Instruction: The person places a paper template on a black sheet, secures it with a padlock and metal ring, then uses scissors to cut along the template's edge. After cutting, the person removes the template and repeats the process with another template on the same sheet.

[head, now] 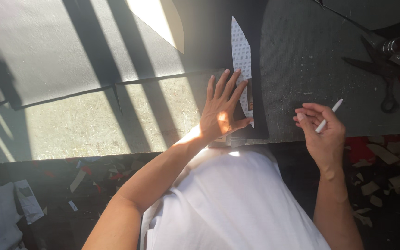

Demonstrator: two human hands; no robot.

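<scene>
Pressing down with fingers spread flat, the left hand [221, 113] is pinning a long, pointed paper template [242, 60] against a dark sheet of material [255, 125] on the grey worktable [302, 55]. The template is lying just under and past the fingertips, its pointed end reaching well beyond them, its lower end tucked beside the thumb. It is looking thin, light and floppy, likely to slide or curl if released, so an open palm over its middle is suiting it better than a pinch at an edge. The dark sheet beneath is seeming soft and limp, draping over the table's near edge.

The right hand [322, 129] is hovering apart, to the right of the template, pinching a slim white marking pen [328, 115] between thumb and curled fingers, tip aimed up and away. The left forearm is reaching diagonally forward, wrist low; the right wrist is bending inward. Dark shears [385, 69] are lying well beyond the right fingers.
</scene>
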